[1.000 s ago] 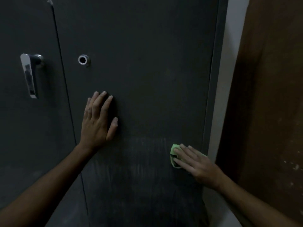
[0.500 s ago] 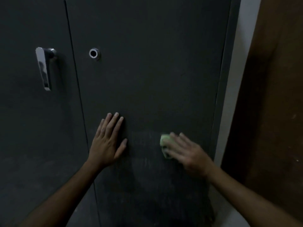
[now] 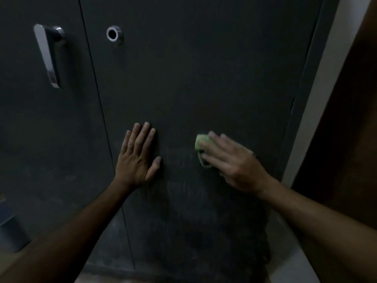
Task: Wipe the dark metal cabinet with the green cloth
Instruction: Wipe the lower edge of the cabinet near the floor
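The dark metal cabinet (image 3: 204, 78) fills most of the view, with two doors split by a vertical seam. My left hand (image 3: 138, 158) lies flat on the right door beside the seam, fingers straight and pointing up. My right hand (image 3: 230, 162) presses the green cloth (image 3: 201, 144) flat against the right door with straight fingers. Only the cloth's left edge shows past my fingertips. Faint wipe streaks mark the door between and below my hands.
A silver lever handle (image 3: 49, 56) sits on the left door and a round keyhole (image 3: 113, 34) on the right door. A pale wall strip (image 3: 318, 94) and a brown wooden panel (image 3: 350, 119) stand to the right. A grey object (image 3: 10, 231) sits at the lower left.
My right hand has slid the cloth leftward across the right door, from near its right edge toward the middle. The view has tilted down, and my left hand stays flat on the door.
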Demonstrator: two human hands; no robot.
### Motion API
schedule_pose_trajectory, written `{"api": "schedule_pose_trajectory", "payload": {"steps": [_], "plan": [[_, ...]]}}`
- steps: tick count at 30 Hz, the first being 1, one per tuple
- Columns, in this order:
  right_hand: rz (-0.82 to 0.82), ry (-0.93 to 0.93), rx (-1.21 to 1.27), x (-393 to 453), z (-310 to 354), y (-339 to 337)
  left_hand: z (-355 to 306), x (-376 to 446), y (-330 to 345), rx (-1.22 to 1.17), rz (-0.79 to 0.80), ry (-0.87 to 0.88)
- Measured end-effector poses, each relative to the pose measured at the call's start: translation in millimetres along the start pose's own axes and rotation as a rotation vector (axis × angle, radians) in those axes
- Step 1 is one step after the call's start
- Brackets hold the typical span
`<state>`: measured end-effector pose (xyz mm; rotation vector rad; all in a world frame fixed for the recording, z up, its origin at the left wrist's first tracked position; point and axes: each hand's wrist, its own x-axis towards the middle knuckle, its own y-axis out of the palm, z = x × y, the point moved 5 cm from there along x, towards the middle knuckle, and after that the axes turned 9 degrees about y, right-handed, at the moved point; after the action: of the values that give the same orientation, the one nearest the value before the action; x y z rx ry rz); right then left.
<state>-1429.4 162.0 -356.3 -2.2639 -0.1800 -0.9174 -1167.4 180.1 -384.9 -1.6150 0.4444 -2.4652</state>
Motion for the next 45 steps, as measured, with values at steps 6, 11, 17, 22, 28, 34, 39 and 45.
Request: {"api": "schedule_pose_trajectory", "payload": {"steps": [6,11,17,22,28,34,39,45], "plan": [[-0.129,0.163,0.03,-2.9,56.6,17.7,-3.6,0.5,-5.3,-0.035,0.018,-0.013],[-0.137,0.089,0.052,-5.3,29.2,9.5,-10.5,-0.8,-21.0,-0.069,0.037,-0.037],[-0.372,0.352,0.123,-0.6,67.1,31.7,-29.2,-17.6,-4.5,-0.141,-0.094,-0.105],[-0.256,0.289,0.071,-51.3,65.8,49.7,-42.5,-39.4,10.4,-0.197,-0.18,-0.118],[-0.624,0.839,0.049,-62.0,18.6,31.5,-68.5,-47.8,26.9,-0.268,-0.257,-0.113],[-0.365,0.785,-0.105,-164.5,56.7,63.5,-84.3,-68.4,36.3,-0.273,-0.253,-0.07],[-0.825,1.164,-0.068,-137.6,-6.1,32.4,-93.6,-79.6,42.4,-0.271,-0.202,0.018],[-0.298,0.725,-0.118,-189.9,62.0,76.5,-94.6,-82.2,47.4,-0.243,-0.193,0.022]]}}
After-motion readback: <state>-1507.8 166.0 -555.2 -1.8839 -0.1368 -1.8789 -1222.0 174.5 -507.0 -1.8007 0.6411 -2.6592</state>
